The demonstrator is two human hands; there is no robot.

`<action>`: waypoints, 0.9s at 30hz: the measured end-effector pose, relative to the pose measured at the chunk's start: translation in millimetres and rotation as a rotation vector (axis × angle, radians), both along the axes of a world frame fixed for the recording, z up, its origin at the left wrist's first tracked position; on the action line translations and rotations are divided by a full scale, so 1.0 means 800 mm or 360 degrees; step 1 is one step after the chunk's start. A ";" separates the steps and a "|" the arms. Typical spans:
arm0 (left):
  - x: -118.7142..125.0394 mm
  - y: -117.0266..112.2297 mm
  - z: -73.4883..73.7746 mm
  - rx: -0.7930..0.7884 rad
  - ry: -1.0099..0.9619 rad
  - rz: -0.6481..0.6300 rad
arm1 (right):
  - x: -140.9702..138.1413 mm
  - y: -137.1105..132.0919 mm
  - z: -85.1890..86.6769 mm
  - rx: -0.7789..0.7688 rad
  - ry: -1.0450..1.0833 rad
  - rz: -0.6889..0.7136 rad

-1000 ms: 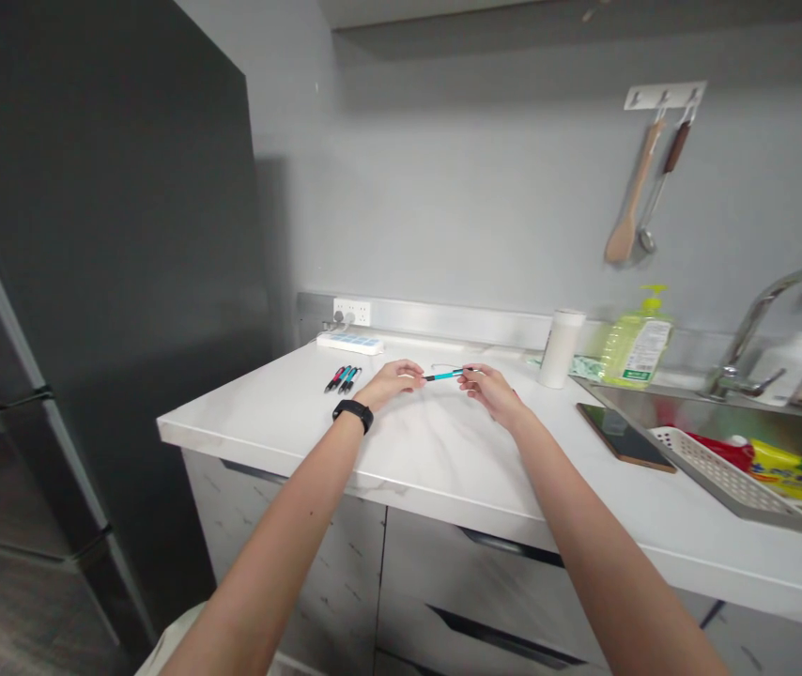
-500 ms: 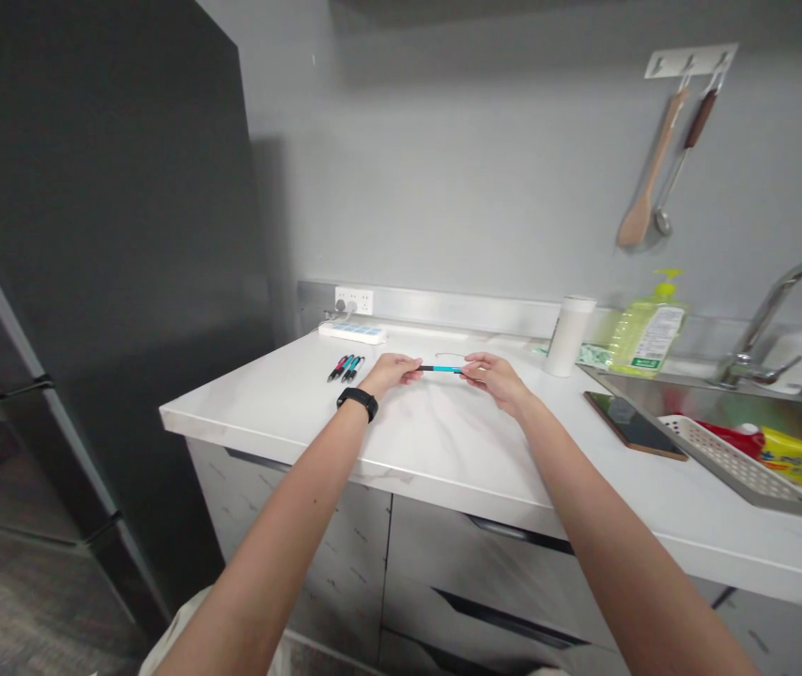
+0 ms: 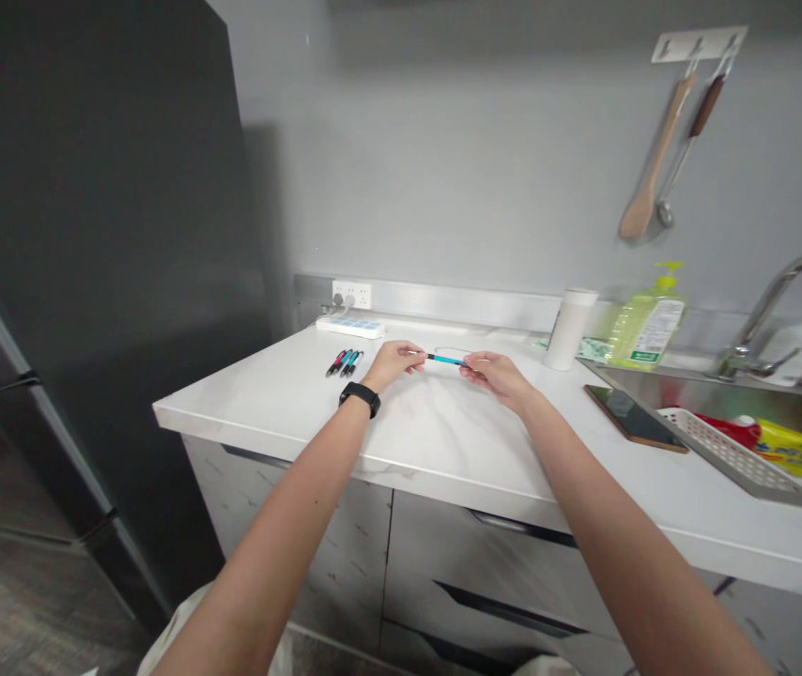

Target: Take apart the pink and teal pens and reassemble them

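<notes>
We pinch a blue pen (image 3: 447, 360) by both ends, L hand (image 3: 396, 362) fingers on left, R hand (image 3: 501, 377) fingers on right; other pens (image 3: 348, 363) lie left on ctr-top (image 3: 267, 399).

Yellow-green pump bottle (image 3: 646, 329) and dark phone (image 3: 635, 419) by the sink (image 3: 693, 394), wooden spatula (image 3: 657, 163) and ladle (image 3: 708, 106) on hooks (image 3: 699, 44).

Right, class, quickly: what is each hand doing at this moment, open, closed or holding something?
Left hand: closed, fingertips at one end of the blue-and-black pen.
Right hand: closed, holding the pen's other end.
</notes>
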State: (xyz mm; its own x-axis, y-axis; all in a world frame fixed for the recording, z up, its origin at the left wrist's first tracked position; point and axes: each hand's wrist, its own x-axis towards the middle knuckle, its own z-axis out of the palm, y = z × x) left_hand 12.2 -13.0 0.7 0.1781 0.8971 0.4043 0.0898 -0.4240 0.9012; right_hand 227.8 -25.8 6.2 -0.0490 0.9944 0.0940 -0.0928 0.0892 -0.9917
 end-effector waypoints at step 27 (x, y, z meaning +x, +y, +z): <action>0.008 -0.010 0.007 0.0448 0.0479 0.0277 | -0.002 0.001 0.003 0.0102 0.0097 -0.0119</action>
State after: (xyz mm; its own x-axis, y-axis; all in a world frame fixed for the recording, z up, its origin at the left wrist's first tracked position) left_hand 18.4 -20.9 6.2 0.1812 0.7865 0.5904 0.4223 -0.6044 0.6756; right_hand 226.4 -25.0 8.9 0.0326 0.9868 0.1584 -0.1433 0.1614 -0.9764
